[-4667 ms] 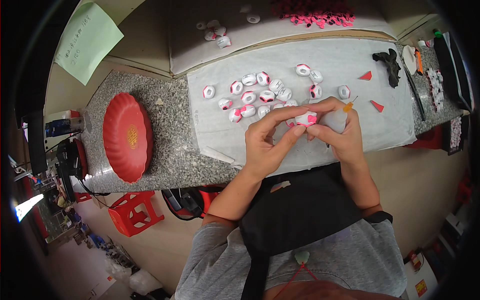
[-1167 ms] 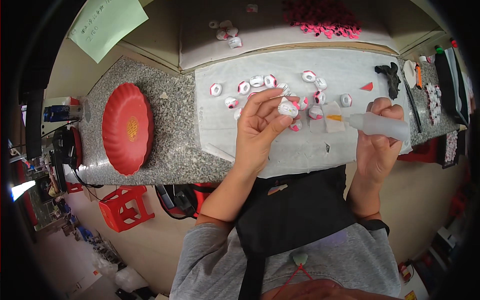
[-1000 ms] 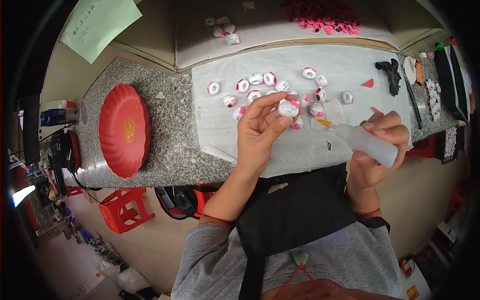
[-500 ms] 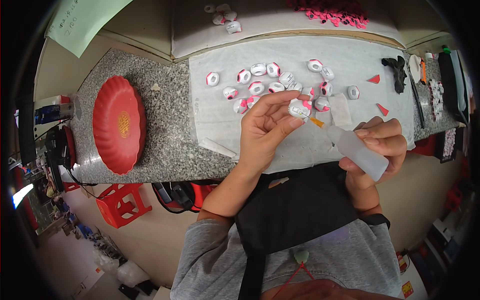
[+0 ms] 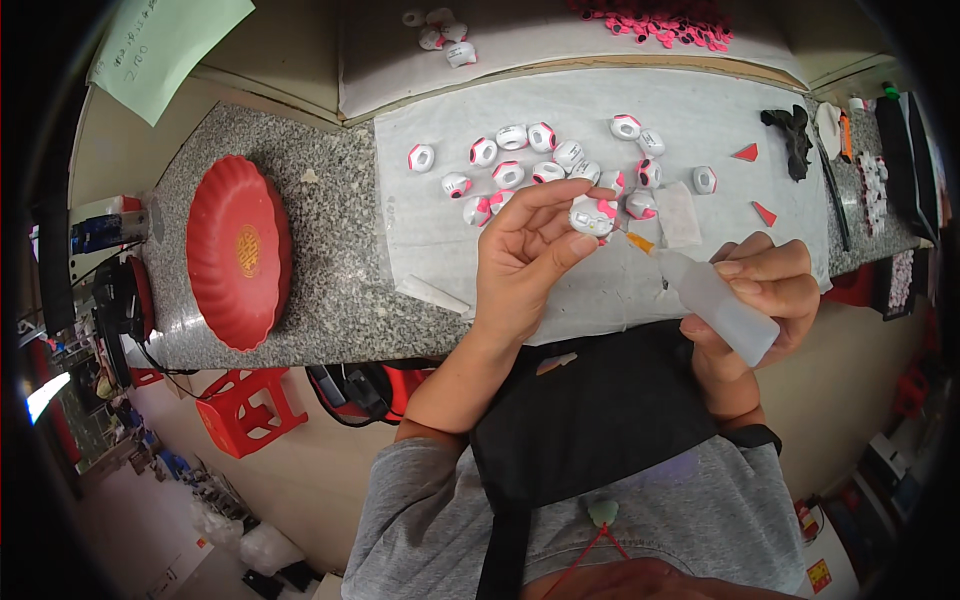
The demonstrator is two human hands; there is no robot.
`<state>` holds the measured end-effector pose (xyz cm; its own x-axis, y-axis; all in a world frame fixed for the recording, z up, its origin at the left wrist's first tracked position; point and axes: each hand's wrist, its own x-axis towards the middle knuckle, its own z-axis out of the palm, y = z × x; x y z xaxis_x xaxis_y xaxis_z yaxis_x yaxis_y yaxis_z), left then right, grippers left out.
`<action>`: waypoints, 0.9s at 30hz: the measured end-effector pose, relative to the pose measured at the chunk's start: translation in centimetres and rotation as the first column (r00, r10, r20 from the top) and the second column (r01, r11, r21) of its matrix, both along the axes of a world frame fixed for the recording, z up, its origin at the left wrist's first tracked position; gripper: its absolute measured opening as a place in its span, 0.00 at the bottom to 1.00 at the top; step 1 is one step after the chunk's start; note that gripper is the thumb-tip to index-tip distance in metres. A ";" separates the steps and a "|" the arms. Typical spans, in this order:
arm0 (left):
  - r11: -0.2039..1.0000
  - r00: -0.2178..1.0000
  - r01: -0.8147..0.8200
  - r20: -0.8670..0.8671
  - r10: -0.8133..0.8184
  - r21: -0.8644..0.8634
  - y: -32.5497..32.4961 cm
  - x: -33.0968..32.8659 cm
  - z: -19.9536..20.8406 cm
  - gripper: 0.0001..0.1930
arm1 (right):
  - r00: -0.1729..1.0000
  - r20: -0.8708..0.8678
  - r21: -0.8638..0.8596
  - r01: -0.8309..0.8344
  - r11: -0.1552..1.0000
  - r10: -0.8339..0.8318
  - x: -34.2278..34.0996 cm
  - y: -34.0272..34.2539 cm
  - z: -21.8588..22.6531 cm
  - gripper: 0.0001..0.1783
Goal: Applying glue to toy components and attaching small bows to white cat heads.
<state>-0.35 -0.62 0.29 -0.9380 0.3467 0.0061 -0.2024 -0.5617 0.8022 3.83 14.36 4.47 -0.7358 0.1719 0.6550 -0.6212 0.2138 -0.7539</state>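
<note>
My left hand (image 5: 530, 242) pinches a small white cat-head figure with pink parts (image 5: 592, 216) between thumb and fingers, above the paper-covered bench. In my right hand (image 5: 765, 290) is a translucent squeeze bottle (image 5: 728, 312), tilted with its amber needle tip (image 5: 640, 243) pointing up and left at the figure. The tip's thin end lies close to the figure's lower right side; whether it touches, I cannot tell. Behind my hands, several similar white pieces with pink parts (image 5: 511, 137) lie on the white paper (image 5: 420, 245).
A red scalloped tray (image 5: 205, 260) sits on the speckled counter (image 5: 335, 240) at left. Red scraps (image 5: 764, 214) and a folded white cloth (image 5: 680, 215) lie right of the pieces. Black crumpled material (image 5: 790, 140) is farther right; pink parts (image 5: 670, 25) fill the back shelf.
The figure has turned slightly in my left hand and moved a little left. The bottle has shifted slightly right, so the needle tip is farther from the figure's front.
</note>
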 end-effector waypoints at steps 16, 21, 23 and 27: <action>0.999 0.999 0.017 -0.045 -0.019 -0.031 0.2 -0.1 -0.1 0.18 | 0.999 0.015 -0.004 -0.040 0.999 0.040 0.1 -0.2 -0.2 0.20; 1.000 0.999 0.019 -0.038 -0.020 -0.019 0.3 -0.1 0.0 0.18 | 1.000 0.018 0.006 -0.024 1.000 0.024 0.1 0.1 0.1 0.20; 0.999 0.999 0.028 -0.029 -0.029 -0.019 0.2 -0.1 -0.1 0.18 | 1.000 0.011 0.010 -0.015 1.000 0.015 0.0 0.1 0.0 0.20; 0.999 0.999 0.028 -0.040 -0.029 -0.025 0.1 -0.1 -0.2 0.18 | 1.000 -0.006 0.009 0.004 1.000 -0.004 0.0 -0.1 -0.2 0.20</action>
